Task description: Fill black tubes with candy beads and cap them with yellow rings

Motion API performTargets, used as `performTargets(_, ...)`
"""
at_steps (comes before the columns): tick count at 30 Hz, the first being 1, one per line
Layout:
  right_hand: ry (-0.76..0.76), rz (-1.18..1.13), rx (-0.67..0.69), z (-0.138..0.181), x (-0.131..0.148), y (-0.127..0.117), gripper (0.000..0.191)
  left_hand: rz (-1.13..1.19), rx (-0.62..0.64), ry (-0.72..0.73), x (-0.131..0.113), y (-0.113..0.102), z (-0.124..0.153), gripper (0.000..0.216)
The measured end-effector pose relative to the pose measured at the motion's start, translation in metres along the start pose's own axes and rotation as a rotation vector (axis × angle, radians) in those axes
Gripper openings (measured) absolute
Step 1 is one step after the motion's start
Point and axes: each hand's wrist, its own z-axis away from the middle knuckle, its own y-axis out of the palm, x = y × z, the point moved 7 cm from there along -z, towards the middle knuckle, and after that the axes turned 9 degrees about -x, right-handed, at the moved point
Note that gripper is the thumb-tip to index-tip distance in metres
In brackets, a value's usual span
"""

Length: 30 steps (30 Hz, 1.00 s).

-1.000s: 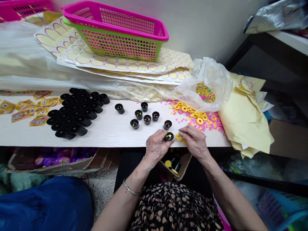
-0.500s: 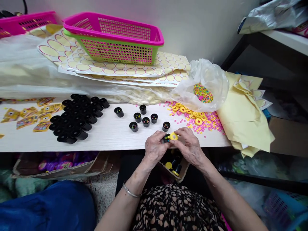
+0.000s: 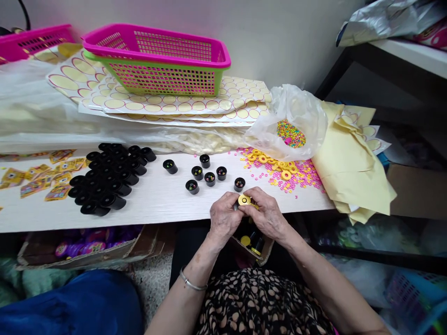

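Near the table's [image 3: 167, 207] front edge, the left hand's [image 3: 224, 215] fingers grip a mostly hidden black cup [image 3: 236, 204]; the right hand's [image 3: 264, 210] fingers pinch the yellow ring [image 3: 244, 200], face up over it, between both hands.

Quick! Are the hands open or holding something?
Left hand: closed, holding a small round black cup, mostly hidden.
Right hand: closed, fingers on the flat yellow ring over the cup.

The head camera looks forward and down at both hands [image 3: 224, 217] [image 3: 267, 211].
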Motion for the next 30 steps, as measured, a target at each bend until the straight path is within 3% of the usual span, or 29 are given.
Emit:
performTargets(5,0.003,-0.017,-0.031,0.003,0.000,0.002,0.019,0.095,0.053,-0.055,0.003,-0.005,-0.004,0.022)
performTargets(9,0.048,-0.129,-0.090,0.003,-0.003,0.002,0.021,0.447,0.190,-0.335,0.009,-0.006,-0.008,0.028)
performTargets(12,0.163,-0.329,-0.140,0.003,-0.011,0.003,0.018,0.547,0.179,-0.488,0.011,0.000,-0.006,0.029)
performTargets(16,0.413,-0.640,-0.107,0.005,-0.023,0.012,0.023,0.492,0.057,-0.447,0.007,0.007,-0.004,0.032)
performTargets(19,0.556,-0.728,-0.085,0.007,-0.029,0.020,0.029,0.406,0.011,-0.440,0.006,0.007,-0.001,0.032)
performTargets(23,0.643,-0.717,-0.156,0.008,-0.035,0.025,0.037,0.393,-0.008,-0.491,0.006,0.006,-0.002,0.035)
performTargets(30,0.755,-0.788,-0.162,0.010,-0.038,0.033,0.034,0.388,-0.085,-0.537,0.011,0.013,0.003,0.036)
